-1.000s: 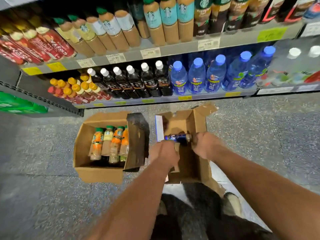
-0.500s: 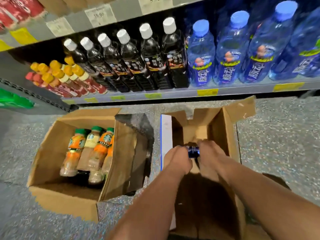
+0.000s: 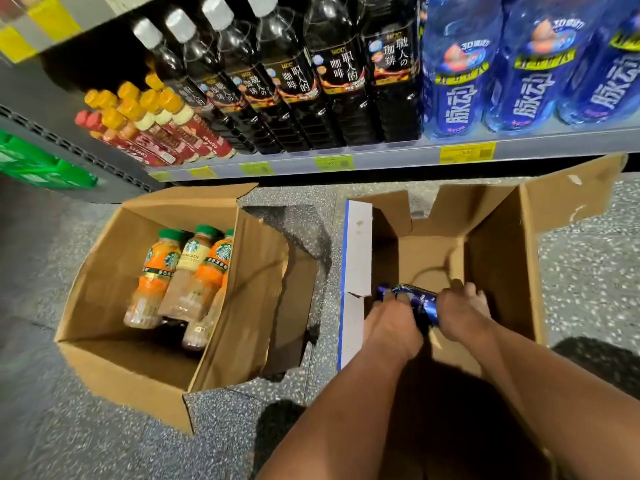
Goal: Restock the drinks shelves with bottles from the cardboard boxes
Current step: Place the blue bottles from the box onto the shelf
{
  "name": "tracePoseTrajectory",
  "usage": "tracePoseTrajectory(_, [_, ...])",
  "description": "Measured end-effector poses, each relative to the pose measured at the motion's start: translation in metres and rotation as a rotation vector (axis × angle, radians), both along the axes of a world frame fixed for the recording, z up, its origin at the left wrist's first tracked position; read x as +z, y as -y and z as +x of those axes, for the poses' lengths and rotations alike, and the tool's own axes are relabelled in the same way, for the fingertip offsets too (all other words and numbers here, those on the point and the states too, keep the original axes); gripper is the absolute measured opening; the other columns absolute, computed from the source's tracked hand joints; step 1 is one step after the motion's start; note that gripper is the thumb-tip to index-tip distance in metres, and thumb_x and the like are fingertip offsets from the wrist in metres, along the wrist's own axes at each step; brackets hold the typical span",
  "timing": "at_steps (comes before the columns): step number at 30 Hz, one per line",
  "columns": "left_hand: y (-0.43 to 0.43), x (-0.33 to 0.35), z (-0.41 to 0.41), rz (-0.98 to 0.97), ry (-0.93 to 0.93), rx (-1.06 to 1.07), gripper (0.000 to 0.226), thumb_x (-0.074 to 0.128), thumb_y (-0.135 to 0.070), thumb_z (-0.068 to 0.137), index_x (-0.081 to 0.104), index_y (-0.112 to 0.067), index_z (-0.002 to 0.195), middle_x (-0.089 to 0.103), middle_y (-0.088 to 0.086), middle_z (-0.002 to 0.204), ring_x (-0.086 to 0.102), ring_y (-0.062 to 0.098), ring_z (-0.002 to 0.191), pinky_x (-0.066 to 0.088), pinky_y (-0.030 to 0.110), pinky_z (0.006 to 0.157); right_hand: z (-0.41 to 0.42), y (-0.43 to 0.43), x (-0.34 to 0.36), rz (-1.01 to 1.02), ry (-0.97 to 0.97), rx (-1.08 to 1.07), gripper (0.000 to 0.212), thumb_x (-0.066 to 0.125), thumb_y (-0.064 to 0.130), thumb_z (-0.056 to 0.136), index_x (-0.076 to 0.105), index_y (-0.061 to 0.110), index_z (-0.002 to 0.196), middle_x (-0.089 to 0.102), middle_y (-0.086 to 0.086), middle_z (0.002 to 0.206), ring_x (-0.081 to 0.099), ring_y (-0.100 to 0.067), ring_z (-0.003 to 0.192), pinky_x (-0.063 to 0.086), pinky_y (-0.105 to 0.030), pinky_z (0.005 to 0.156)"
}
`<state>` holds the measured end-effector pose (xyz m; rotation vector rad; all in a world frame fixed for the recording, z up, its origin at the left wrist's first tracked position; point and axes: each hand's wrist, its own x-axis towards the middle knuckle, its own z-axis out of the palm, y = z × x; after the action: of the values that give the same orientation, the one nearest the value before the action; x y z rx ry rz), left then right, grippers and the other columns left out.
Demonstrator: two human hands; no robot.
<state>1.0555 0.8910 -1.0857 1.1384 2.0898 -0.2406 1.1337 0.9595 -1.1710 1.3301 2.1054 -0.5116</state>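
Head view: the right box [image 3: 498, 271] stands open on the floor [image 3: 69, 427], and both hands reach down into it. Inside it, near its white left flap, they hold a dark blue bottle [image 3: 420, 301]. The bottle lies almost level, its long axis running left to right and dipping a little to the right. Which end carries the cap cannot be told.

The left hand [image 3: 391, 327] has its fingers curled over the bottle's left part. The right hand [image 3: 460, 313] wraps round its right end.

Left of the right box sits the left box [image 3: 104, 271], holding green-capped bottles [image 3: 180, 271] that lean left. Beyond the right box runs the shelf [image 3: 398, 161], stocked with black bottles [image 3: 332, 81] and blue bottles [image 3: 460, 81].
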Motion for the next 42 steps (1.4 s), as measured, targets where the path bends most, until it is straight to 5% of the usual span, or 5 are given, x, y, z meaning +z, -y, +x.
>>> tracePoseTrajectory(11, [-0.025,0.040,0.006,0.104,0.158,0.285,0.039,0.049,-0.014,0.093,0.045,0.003,0.128,0.047,0.020,0.132,0.047,0.032,0.122,0.039,0.033,0.101,0.017,-0.007,0.079,-0.381,-0.275,-0.433,0.034,0.053,0.022,0.095,0.054,0.002,0.122,0.056,-0.017,0.117,0.055,-0.027,0.108,0.039,-0.029,0.080])
tracePoseTrajectory(24, [-0.037,0.354,-0.020,0.453,0.334,0.533,0.031,0.054,-0.034,0.095,0.039,-0.010,0.109,0.061,0.020,0.119,0.057,0.035,0.112,0.043,0.037,0.090,0.005,-0.004,0.415,-0.398,-0.844,-0.717,0.025,0.066,0.001,0.081,0.047,0.006,0.097,0.052,-0.004,0.070,0.042,-0.013,0.055,0.036,-0.013,0.042])
tracePoseTrajectory(35, [-0.056,0.645,-0.057,0.943,0.386,0.674,0.030,0.061,-0.033,0.091,0.047,-0.014,0.109,0.063,0.009,0.113,0.060,0.028,0.106,0.046,0.033,0.089,-0.032,-0.032,0.710,-0.310,-1.138,-0.500,0.030,0.072,-0.002,0.080,0.047,0.012,0.086,0.058,-0.010,0.081,0.049,-0.012,0.064,0.041,-0.022,0.055])
tracePoseTrajectory(39, [-0.058,0.728,-0.053,1.084,0.384,0.648,0.028,0.061,-0.034,0.091,0.049,-0.017,0.111,0.059,0.003,0.109,0.059,0.021,0.104,0.046,0.032,0.088,-0.033,-0.040,0.788,-0.206,-1.173,-0.392,0.080,0.086,0.046,0.045,0.057,-0.006,0.098,0.060,-0.005,0.071,0.052,-0.006,0.055,0.041,-0.018,0.049])
tracePoseTrajectory(42, [-0.059,0.780,-0.046,1.162,0.358,0.625,0.032,0.059,-0.037,0.092,0.051,-0.018,0.117,0.058,0.000,0.109,0.057,0.019,0.102,0.041,0.028,0.083,-0.030,-0.043,0.840,-0.174,-1.235,-0.362,0.044,0.083,0.022,0.070,0.051,0.008,0.096,0.059,0.000,0.081,0.057,-0.014,0.073,0.048,-0.027,0.066])
